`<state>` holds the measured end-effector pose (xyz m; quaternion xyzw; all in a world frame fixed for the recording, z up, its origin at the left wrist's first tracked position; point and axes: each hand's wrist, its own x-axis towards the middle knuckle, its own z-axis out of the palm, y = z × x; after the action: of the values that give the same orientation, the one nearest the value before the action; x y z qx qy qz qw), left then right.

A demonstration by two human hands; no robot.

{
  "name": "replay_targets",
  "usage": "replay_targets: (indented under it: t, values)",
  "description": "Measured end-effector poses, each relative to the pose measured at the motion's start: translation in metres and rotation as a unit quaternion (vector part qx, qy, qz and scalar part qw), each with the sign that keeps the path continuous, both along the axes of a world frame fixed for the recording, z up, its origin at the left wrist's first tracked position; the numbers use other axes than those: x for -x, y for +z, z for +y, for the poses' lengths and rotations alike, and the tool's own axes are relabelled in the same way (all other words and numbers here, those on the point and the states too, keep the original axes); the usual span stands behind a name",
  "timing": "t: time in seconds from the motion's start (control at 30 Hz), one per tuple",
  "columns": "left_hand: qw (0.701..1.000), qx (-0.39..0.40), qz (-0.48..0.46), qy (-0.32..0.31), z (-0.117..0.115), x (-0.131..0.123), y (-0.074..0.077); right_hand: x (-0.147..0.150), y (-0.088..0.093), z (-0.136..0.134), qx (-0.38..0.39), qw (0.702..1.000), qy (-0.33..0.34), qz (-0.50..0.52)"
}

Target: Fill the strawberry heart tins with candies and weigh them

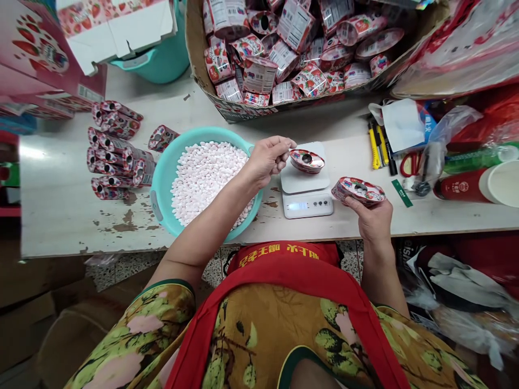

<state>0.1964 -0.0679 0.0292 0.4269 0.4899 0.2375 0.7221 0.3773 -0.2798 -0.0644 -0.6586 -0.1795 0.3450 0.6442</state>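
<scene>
holding pack (352,190) in right hand (375,220) near front edge of counter (425,219); could spill if tipped. pinching narrow with left hand (265,161), cannot tell on what; could skew scale (303,183) by touching.

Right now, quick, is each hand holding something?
Left hand: pinched closed near the pack on the scale; can't tell what's inside.
Right hand: closed around a second pack.
</scene>
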Motion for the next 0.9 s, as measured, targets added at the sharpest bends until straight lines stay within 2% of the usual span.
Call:
replay_targets:
  t: [0.1, 0.17, 0.23, 0.33, 0.43, 0.53, 0.6, 0.7, 0.77, 0.83, 0.9]
  values:
    - [0.997, -0.047, 0.006, -0.057, -0.001, -0.004, -0.009, 0.001, 0.002, 0.000, -0.002, 1.000, 0.002, -0.003]
    - [0.989, -0.118, 0.015, -0.086, 0.000, -0.006, -0.015, 0.001, 0.002, 0.000, -0.003, 1.000, 0.006, -0.004]
    - [0.968, -0.212, 0.044, -0.127, 0.000, -0.010, -0.020, 0.001, 0.001, 0.000, -0.003, 1.000, 0.010, -0.006]
    - [0.907, -0.340, 0.141, -0.203, -0.002, -0.022, -0.024, 0.000, 0.000, 0.001, 0.000, 1.000, 0.015, -0.013]
    - [0.834, -0.420, 0.242, -0.262, -0.008, -0.037, -0.027, 0.001, 0.001, 0.003, 0.003, 1.000, 0.014, -0.011]
    - [0.785, -0.456, 0.282, -0.310, -0.009, -0.046, -0.029, 0.001, 0.003, 0.004, 0.008, 1.000, 0.015, -0.018]
    - [0.776, -0.459, 0.298, -0.314, -0.005, -0.043, -0.029, 0.000, 0.003, 0.004, 0.008, 0.999, 0.020, -0.024]
    - [0.784, -0.452, 0.301, -0.300, 0.005, -0.031, -0.028, -0.001, 0.001, 0.005, 0.008, 1.000, 0.024, -0.015]
    - [0.783, -0.453, 0.291, -0.311, 0.009, -0.023, -0.029, -0.001, 0.000, 0.006, 0.014, 1.000, 0.023, -0.011]
    - [0.761, -0.468, 0.294, -0.339, 0.010, -0.018, -0.032, 0.001, 0.001, 0.010, 0.016, 1.000, 0.023, -0.012]
    - [0.727, -0.492, 0.317, -0.358, 0.010, -0.016, -0.033, 0.004, 0.003, 0.016, 0.010, 0.999, 0.028, -0.015]
